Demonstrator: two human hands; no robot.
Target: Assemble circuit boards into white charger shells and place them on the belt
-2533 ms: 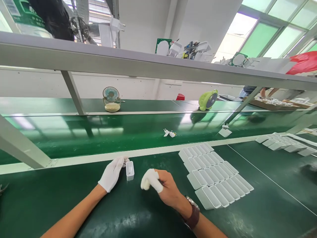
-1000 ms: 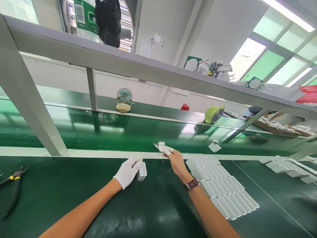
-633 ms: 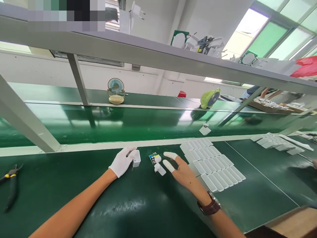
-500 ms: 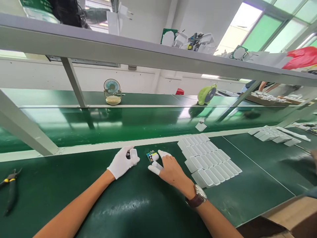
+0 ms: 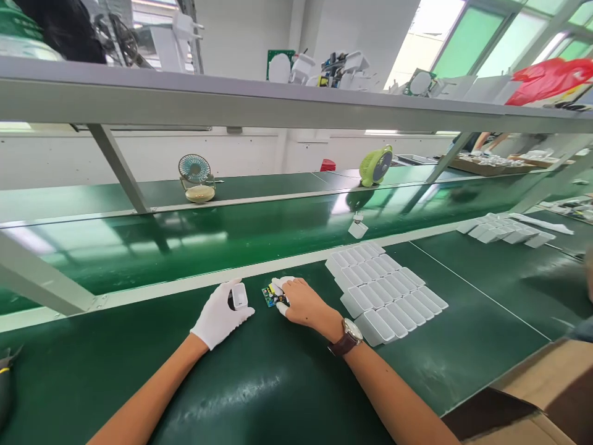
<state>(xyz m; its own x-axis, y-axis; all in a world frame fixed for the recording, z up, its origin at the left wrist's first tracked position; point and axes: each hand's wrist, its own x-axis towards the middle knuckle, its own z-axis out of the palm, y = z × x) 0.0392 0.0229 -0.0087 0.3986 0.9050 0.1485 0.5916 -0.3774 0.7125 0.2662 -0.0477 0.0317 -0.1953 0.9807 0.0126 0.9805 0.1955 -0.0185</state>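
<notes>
The white-gloved left hand [image 5: 220, 318] curls its fingers round a small white plastic case [image 5: 239, 296] — likely light, stiff, best held by its side walls. The right hand [image 5: 303, 303] pinches a green component-studded circuit board [image 5: 267, 297] beside it, at the dark green bench [image 5: 231, 389] — probably fragile; favour its edges.

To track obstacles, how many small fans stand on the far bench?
2: a teal-bladed fan on the left and a lime-green fan farther right; others could be hidden from this view.

Head camera, looking forward and down
From six o'clock, close above the bench [image 5: 287, 364], it faces the shelf [image 5: 296, 108] at twelve.
</notes>
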